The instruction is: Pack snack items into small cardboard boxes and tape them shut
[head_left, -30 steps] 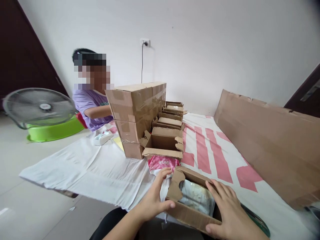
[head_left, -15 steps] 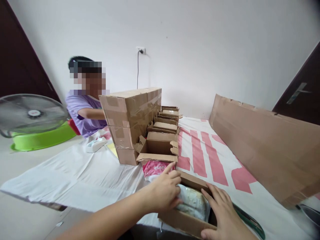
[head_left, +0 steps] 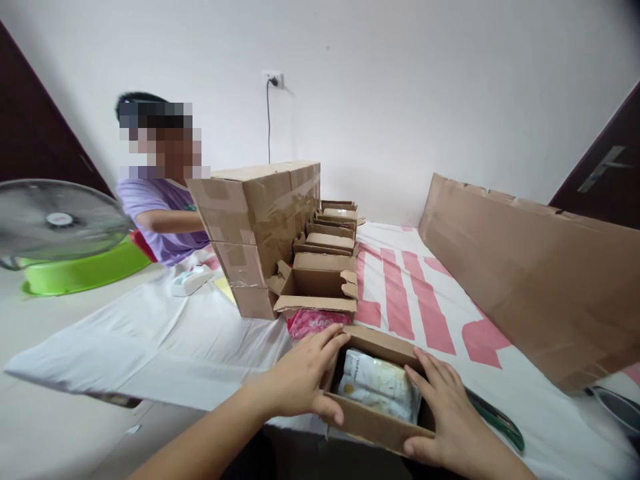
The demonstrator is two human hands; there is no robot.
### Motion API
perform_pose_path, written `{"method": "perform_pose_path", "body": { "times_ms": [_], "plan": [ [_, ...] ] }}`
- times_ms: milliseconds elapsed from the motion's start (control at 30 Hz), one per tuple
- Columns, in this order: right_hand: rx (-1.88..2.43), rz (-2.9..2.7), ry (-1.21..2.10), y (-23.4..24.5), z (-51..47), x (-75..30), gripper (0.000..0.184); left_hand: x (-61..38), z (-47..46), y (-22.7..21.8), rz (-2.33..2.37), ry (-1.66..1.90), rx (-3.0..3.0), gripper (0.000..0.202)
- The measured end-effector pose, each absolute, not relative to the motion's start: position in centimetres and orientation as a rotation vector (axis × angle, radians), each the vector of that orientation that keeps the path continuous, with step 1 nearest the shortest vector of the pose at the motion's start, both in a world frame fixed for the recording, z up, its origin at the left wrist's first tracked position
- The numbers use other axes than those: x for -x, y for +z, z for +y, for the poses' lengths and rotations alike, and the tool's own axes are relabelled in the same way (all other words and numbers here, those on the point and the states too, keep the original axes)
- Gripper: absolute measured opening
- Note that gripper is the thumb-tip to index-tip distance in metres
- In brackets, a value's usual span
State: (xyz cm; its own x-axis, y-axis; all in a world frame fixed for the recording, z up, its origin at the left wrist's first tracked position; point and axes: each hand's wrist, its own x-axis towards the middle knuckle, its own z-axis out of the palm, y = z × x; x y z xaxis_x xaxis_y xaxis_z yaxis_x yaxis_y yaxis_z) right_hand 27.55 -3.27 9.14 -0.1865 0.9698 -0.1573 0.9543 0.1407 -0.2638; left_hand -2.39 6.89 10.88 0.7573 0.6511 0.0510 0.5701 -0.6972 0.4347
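An open cardboard box (head_left: 366,424) sits at the near edge of the table, close to me. Inside lies a pale, printed plastic pouch (head_left: 379,385) with a yellowish part. My left hand (head_left: 307,370) grips the box's left end, fingers on the far corner and thumb over the near wall. At the other end, my right hand (head_left: 445,407) clasps the box with its thumb against the near wall and fingers over the far wall. A pink package (head_left: 314,324) lies just beyond my left hand, partly hidden.
Several open boxes (head_left: 320,285) line up beside stacked taped cartons (head_left: 227,217). A tall cardboard panel (head_left: 530,273) stands at right. A green-edged tool (head_left: 505,427) lies near my right hand. Across the table sits a person (head_left: 150,213); a fan (head_left: 60,217) is at left.
My left hand has moved from above the pouch to the box's left end and now grips it. My right hand stays on the box. The view has shifted slightly.
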Motion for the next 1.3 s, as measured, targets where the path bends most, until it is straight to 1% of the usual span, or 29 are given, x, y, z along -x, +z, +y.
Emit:
{"method": "perform_pose_path", "body": {
  "times_ms": [67, 167, 233, 300, 400, 533, 600, 767, 833, 1100, 1200, 1300],
  "plan": [
    [1.971, -2.351, 0.455, 9.1, -3.2, -27.5, 0.114, 1.5, 6.9, 10.7, 0.917, 0.229, -2.559, 0.119],
    [1.94, -2.383, 0.411, 8.9, -3.2, -27.8, 0.106, 0.6, 7.0, 10.1, 0.934, 0.175, -2.559, 0.111],
    [1.881, -2.384, 0.389, 8.7, -3.3, -28.0, 0.094, 0.4, 7.0, 9.7, 0.95, 0.206, -2.555, 0.1],
    [1.806, -2.343, 0.38, 8.6, -3.5, -28.1, 0.078, 0.5, 6.9, 9.3, 0.958, 0.26, -2.545, 0.09],
    [1.714, -2.215, 0.354, 8.9, -3.4, -27.9, 0.055, 0.8, 6.8, 8.8, 0.966, 0.301, -2.518, 0.081],
    [1.771, -2.143, 0.325, 9.6, -2.6, -26.7, 0.042, 0.9, 6.8, 8.4, 0.96, 0.329, -2.478, 0.079],
    [1.873, -2.171, 0.364, 10.0, -2.0, -25.9, 0.041, 0.8, 6.8, 8.3, 0.957, 0.345, -2.469, 0.076],
    [2.038, -2.228, 0.478, 10.7, -1.3, -24.4, 0.06, 0.7, 6.6, 8.4, 0.955, 0.351, -2.476, 0.073],
    [2.075, -2.246, 0.495, 11.0, -1.3, -24.3, 0.064, 0.7, 6.5, 8.3, 0.951, 0.357, -2.472, 0.073],
    [2.098, -2.262, 0.489, 11.1, -1.2, -24.3, 0.068, 0.7, 6.5, 8.5, 0.958, 0.376, -2.45, 0.073],
    [2.104, -2.247, 0.466, 10.8, -0.9, -24.3, 0.064, 0.6, 6.5, 8.7, 0.975, 0.367, -2.43, 0.073],
    [2.078, -2.235, 0.427, 10.6, -0.9, -24.2, 0.05, 0.6, 6.4, 8.4, 0.98, 0.395, -2.405, 0.072]
  ]
}}
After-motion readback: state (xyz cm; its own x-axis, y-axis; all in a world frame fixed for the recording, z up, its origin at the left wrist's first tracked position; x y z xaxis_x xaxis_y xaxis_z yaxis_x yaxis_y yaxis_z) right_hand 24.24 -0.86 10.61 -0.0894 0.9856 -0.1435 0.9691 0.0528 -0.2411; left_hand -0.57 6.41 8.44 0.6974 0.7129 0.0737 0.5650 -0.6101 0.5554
